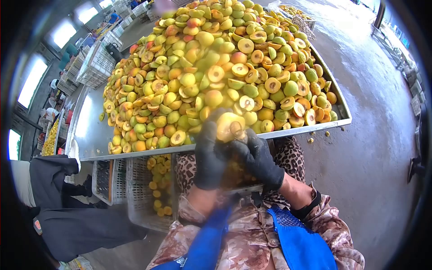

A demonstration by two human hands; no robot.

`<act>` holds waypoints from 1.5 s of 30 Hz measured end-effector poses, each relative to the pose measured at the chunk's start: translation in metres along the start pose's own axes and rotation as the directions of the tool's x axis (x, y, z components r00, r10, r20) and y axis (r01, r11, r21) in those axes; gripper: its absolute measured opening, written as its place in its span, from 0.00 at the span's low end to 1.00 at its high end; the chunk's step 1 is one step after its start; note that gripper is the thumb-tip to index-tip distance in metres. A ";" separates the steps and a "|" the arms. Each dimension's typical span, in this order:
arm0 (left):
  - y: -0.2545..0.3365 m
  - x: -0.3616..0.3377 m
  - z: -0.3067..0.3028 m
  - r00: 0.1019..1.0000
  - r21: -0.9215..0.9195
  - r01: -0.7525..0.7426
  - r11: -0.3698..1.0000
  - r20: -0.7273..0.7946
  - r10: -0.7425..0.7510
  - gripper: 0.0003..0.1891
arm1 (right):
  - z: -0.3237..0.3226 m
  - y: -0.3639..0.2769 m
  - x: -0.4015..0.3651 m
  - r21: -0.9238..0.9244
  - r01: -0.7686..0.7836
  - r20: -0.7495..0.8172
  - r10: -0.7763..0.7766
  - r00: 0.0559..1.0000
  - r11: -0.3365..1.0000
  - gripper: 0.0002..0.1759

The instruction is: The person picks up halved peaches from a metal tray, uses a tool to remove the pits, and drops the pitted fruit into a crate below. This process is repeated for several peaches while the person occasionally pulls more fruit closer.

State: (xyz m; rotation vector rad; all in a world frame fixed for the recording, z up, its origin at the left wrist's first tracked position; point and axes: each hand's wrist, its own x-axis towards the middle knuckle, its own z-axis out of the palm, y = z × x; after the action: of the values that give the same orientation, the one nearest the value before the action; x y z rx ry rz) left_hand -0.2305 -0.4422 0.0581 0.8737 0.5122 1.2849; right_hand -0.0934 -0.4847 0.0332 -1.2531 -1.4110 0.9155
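In front of my body, at the tray's near edge, my left hand (pixel 209 155) in a dark glove is closed around a halved apricot (pixel 227 124), its pale yellow cut face turned up. My right hand (pixel 260 161), gloved too, is closed with its fingertips against that half. A small, blurred loop-like shape (pixel 238 129) shows at those fingertips; I cannot make out what it is. Just beyond both hands rises a big heap of halved apricots (pixel 180 90), green, yellow and red, several with brown stones showing. A smear blurs the middle of the view.
The heap lies on a metal tray table (pixel 310 129) with a raised rim. Below it stands a plastic crate (pixel 135 189) with fruit halves inside, and another crate (pixel 103 180) beside it. A person in dark trousers (pixel 85 229) is at my left. White crates (pixel 96 65) are stacked behind.
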 end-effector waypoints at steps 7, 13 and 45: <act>0.013 -0.011 0.013 0.960 0.538 -0.280 0.795 0.136 0.245 0.29 | 0.000 -0.019 0.000 0.171 -0.028 0.043 0.021 0.999 0.985 0.23; 0.007 -0.013 0.018 0.974 0.387 -0.221 0.895 0.040 0.223 0.27 | -0.011 -0.019 -0.006 -0.199 0.109 0.078 -0.095 0.992 0.974 0.23; 0.016 -0.033 0.051 0.991 0.035 -0.113 0.993 -0.073 0.115 0.25 | -0.024 -0.012 -0.023 -0.409 0.170 0.143 -0.121 0.982 0.897 0.22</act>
State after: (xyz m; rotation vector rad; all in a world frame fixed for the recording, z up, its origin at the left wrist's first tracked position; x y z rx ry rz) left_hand -0.2092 -0.4867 0.0961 0.8935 0.5495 1.4216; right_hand -0.0736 -0.5115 0.0457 -1.3997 -1.8359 0.6028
